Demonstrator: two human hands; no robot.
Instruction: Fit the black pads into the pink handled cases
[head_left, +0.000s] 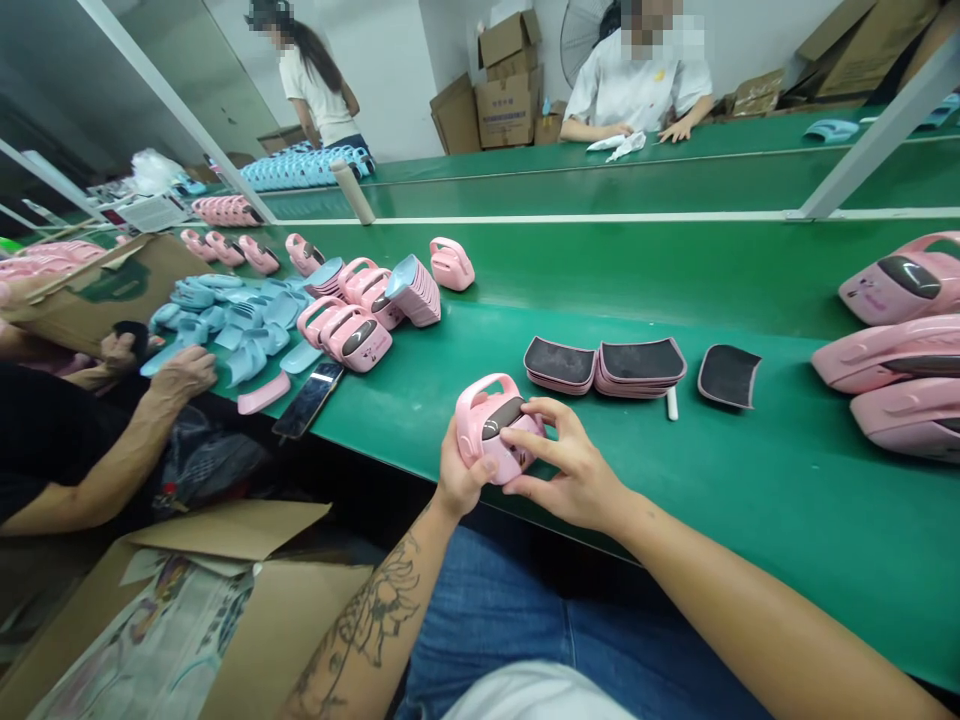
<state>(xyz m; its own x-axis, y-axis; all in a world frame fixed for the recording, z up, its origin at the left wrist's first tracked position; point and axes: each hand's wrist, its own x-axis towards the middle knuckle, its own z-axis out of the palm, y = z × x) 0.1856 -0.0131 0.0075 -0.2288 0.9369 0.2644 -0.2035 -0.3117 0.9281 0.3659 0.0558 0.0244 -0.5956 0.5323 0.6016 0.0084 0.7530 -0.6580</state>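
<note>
Co-worker's hand beside blue plastic parts near the left end of the green desk. Black phone at the near edge, pink cases just behind it. Mid-desk, a pink handled case is held just over the near edge: left hand cups its side, right hand wraps the front, both grips closed on it. Stacked dark-faced pink pads to the right; large pink shells at the right edge.
</note>
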